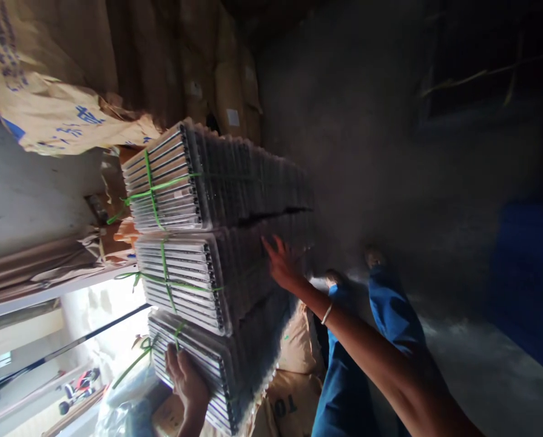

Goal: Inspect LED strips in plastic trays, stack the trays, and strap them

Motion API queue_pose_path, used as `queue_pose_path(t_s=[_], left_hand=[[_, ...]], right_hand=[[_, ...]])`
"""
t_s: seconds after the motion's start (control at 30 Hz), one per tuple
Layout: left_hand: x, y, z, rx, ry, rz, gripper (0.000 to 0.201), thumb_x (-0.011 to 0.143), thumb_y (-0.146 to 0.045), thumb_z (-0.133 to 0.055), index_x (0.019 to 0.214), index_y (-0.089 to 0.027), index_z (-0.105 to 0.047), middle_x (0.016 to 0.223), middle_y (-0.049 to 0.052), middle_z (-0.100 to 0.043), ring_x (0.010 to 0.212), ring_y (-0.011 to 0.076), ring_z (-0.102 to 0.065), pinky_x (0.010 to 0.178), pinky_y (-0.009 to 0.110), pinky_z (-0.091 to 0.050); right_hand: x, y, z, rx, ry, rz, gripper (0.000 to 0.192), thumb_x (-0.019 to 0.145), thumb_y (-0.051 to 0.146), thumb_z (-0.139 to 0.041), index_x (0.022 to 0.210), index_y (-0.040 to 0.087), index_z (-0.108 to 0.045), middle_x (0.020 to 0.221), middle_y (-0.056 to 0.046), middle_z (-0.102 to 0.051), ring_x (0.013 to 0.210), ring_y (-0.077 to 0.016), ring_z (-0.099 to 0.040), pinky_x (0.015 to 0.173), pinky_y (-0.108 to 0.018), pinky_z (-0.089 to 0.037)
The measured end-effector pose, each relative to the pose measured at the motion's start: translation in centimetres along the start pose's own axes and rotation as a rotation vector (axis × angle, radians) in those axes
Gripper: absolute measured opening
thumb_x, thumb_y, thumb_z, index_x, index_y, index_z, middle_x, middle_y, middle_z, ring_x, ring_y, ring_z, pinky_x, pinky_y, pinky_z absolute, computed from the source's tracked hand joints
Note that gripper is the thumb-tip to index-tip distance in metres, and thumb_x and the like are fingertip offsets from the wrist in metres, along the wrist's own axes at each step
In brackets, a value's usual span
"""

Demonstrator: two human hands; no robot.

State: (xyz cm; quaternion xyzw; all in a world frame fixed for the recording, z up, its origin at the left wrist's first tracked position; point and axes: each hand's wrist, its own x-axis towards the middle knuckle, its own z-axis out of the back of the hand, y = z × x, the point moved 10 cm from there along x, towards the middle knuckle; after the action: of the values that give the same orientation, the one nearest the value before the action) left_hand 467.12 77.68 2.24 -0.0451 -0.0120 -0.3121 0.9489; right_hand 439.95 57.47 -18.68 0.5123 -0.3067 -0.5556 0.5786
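Three stacks of thin, flat-layered panels with clear plastic edges stand side by side, tied with green string. My left hand (187, 379) lies on the nearest tied bundle (198, 358), its fingers stretched out over the layers close to the string. My right hand (283, 261), with a light bangle at the wrist, is at the shaded side of the stacks, fingers spread. Whether its fingertips press on the plastic I cannot tell. The middle bundle (180, 276) and the far bundle (162, 188) have string crossed over their faces.
Brown paper sacks (62, 115) with blue writing and more brown packages (230, 91) are piled beyond the stacks. Further sacks (292, 397) lie beside my legs (350, 370). A bright opening is at lower left, with a red toy-like vehicle (84, 382). A blue object (526, 279) stands at right.
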Motion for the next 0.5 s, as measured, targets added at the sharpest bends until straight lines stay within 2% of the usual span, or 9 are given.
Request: queue_pose_path(t_s=[0.1,0.2,0.3,0.4,0.5], left_hand=[[0.0,0.2,0.0,-0.001,-0.005,0.002,0.066,0.09,-0.057,-0.024,0.143,-0.019,-0.03,0.149,0.011,-0.03,0.139,0.0268,-0.024,0.115,0.045,-0.017],[0.1,0.4,0.0,-0.004,-0.002,0.006,0.065,0.09,-0.056,-0.025,0.143,-0.019,-0.031,0.149,0.011,-0.031,0.139,0.0273,-0.024,0.115,0.045,-0.017],[0.2,0.4,0.1,-0.012,-0.013,0.001,0.067,0.09,-0.057,-0.025,0.142,-0.016,-0.033,0.148,0.013,-0.032,0.138,0.0277,-0.025,0.115,0.046,-0.017],[0.2,0.3,0.2,-0.016,-0.025,-0.003,0.067,0.09,-0.057,-0.027,0.142,-0.015,-0.033,0.148,0.013,-0.033,0.138,0.0283,-0.025,0.114,0.048,-0.016],[0.2,0.6,0.2,-0.019,-0.023,0.002,0.066,0.09,-0.057,-0.027,0.142,-0.017,-0.033,0.148,0.012,-0.033,0.138,0.0282,-0.025,0.114,0.049,-0.015]], right_hand=[[1.1,0.6,0.1,0.006,-0.037,-0.028,0.046,0.095,0.028,-0.035,0.14,0.019,-0.039,0.135,-0.014,-0.039,0.117,-0.027,-0.041,0.096,-0.043,-0.039],[2.1,1.1,0.3,-0.002,-0.071,-0.081,0.05,0.095,0.038,-0.035,0.14,0.016,-0.038,0.131,-0.016,-0.04,0.116,-0.0274,-0.042,0.094,-0.043,-0.04],[2.6,1.7,0.9,-0.023,-0.084,-0.124,0.052,0.095,0.037,-0.037,0.142,0.017,-0.034,0.129,-0.017,-0.042,0.114,-0.0284,-0.043,0.092,-0.046,-0.04],[2.6,2.8,2.0,-0.09,-0.08,-0.12,0.056,0.093,0.033,-0.042,0.146,0.026,-0.026,0.132,-0.015,-0.041,0.112,-0.0295,-0.043,0.09,-0.048,-0.038],[2.6,4.6,2.7,-0.218,-0.029,-0.016,0.063,0.09,0.023,-0.047,0.144,0.043,-0.021,0.139,-0.01,-0.035,0.111,-0.0292,-0.043,0.087,-0.046,-0.038]])
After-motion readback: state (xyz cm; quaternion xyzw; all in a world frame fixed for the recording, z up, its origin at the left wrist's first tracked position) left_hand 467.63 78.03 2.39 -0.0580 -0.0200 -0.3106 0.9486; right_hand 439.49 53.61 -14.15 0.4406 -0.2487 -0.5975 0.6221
